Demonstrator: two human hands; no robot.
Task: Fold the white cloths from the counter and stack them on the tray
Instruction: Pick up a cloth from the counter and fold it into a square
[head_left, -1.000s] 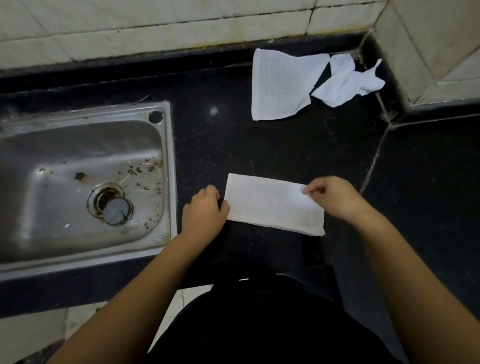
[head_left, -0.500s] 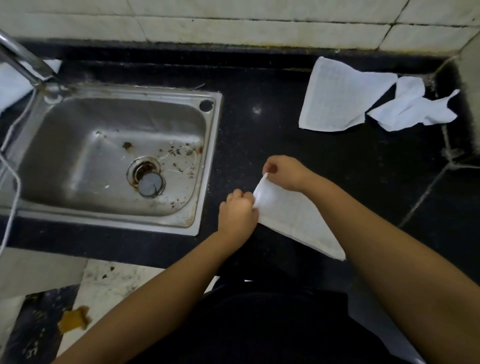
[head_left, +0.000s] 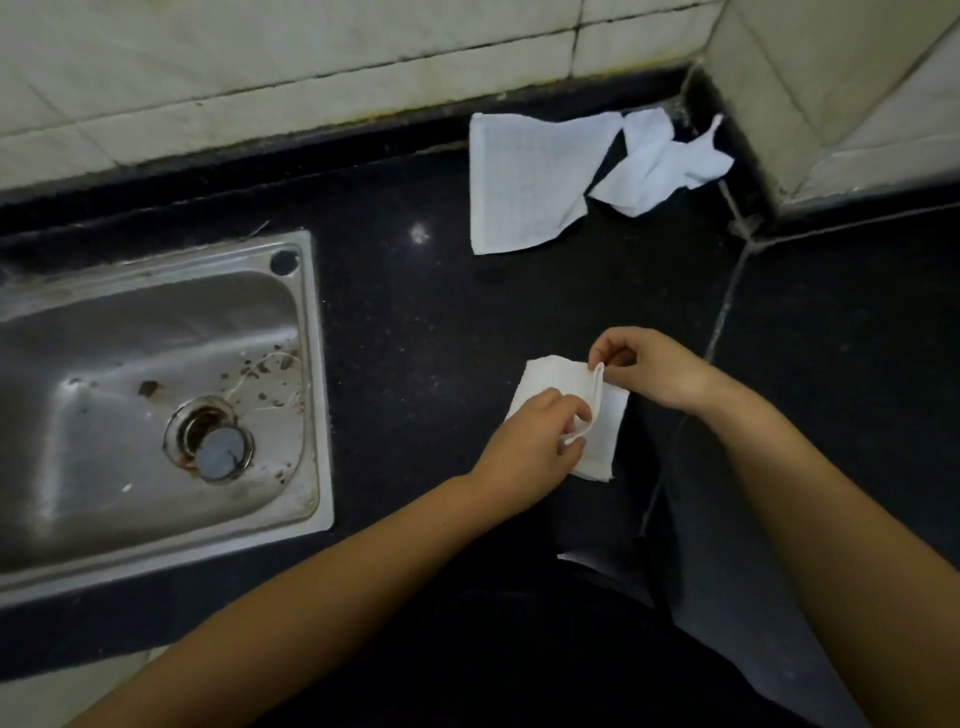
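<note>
Cloth (head_left: 605, 439) folded, flat | hands (head_left: 530, 441) (head_left: 652, 369) pinching raised edge

Both hands pinch one folded white cloth (head_left: 605, 431) on the black counter (head_left: 415, 338). The left hand (head_left: 535, 441) holds its near corner, the right hand (head_left: 649, 369) its far corner. Beyond the grip lie a flat cloth (head_left: 519, 182) and a crumpled cloth (head_left: 660, 166); left of it, a steel sink (head_left: 306, 395).
</note>
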